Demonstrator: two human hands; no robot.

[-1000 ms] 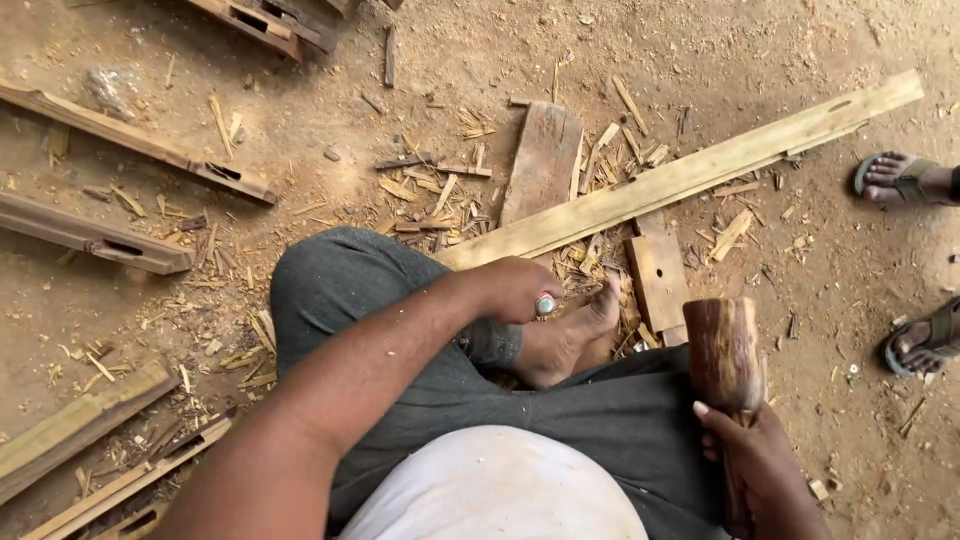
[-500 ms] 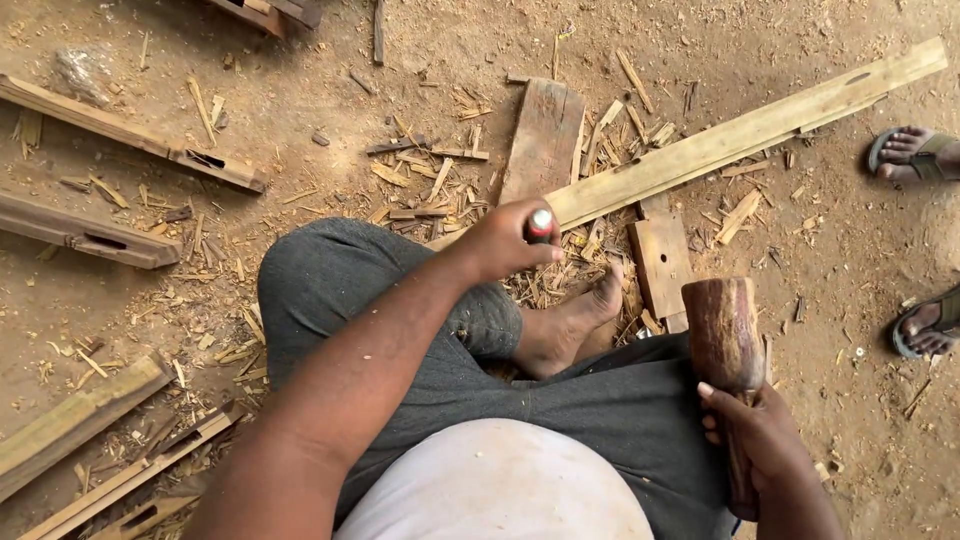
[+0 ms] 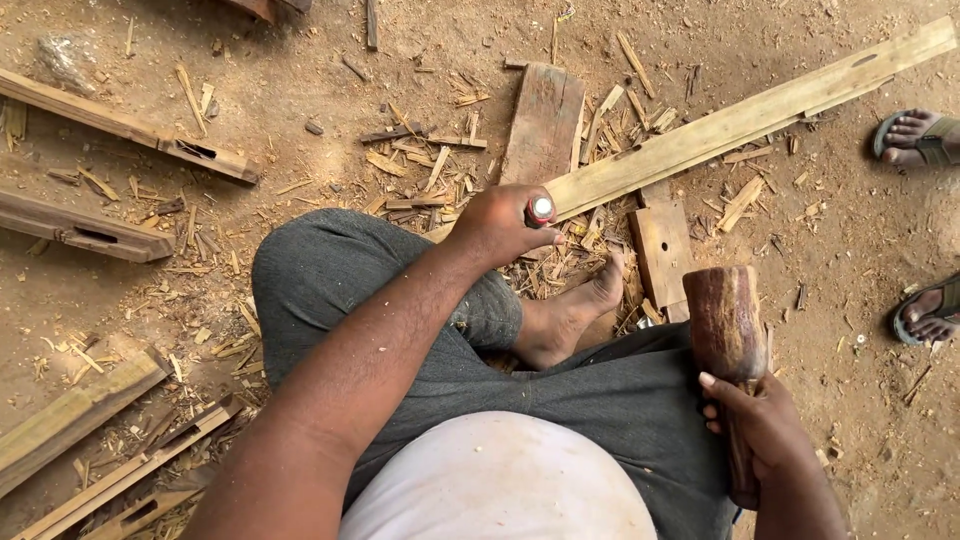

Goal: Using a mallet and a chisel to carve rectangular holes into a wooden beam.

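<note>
left hand [image 3: 500, 225]: shut on chisel [image 3: 540, 208], set on long plank [image 3: 740, 120] | right hand [image 3: 760, 430]: grips mallet [image 3: 727, 325], raised | chips all around, cutting not finished

We see a bare dirt floor [image 3: 330, 60] in flat daylight, strewn with wood chips [image 3: 420, 165]. Mortised timbers [image 3: 130, 130] lie at our left, pale slats [image 3: 90, 440] below them, and a stone [image 3: 65, 60] nearby.

Bright, even daylight, soft and diffuse, with no glare anywhere. Only faint shadows under the scattered wood pieces. Sharp across the middle, slightly soft toward the near bottom edge.
</note>
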